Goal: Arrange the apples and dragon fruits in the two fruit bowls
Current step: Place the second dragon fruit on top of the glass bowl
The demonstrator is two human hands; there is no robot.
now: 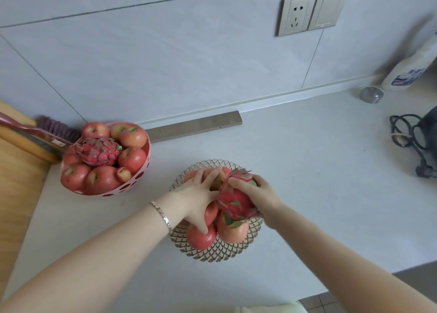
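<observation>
Nearest, at 6 o'clock on the surface [307, 161]: glass bowl [212, 253] heaped with apples [201, 238]. Left hand [196, 194] spread flat across them, grip wide, holding nothing. Right hand [257, 194] at 3 o'clock, grip wrapped around a dragon fruit [234, 203] atop the pile. Farther, at 10 o'clock: pink bowl [127, 187] of apples with a second dragon fruit [100, 151].

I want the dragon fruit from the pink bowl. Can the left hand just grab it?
Probably yes. That dragon fruit sits on top of the apples in the pink bowl, uncovered. The left hand is spread over the glass bowl's apples, holding nothing.
</observation>
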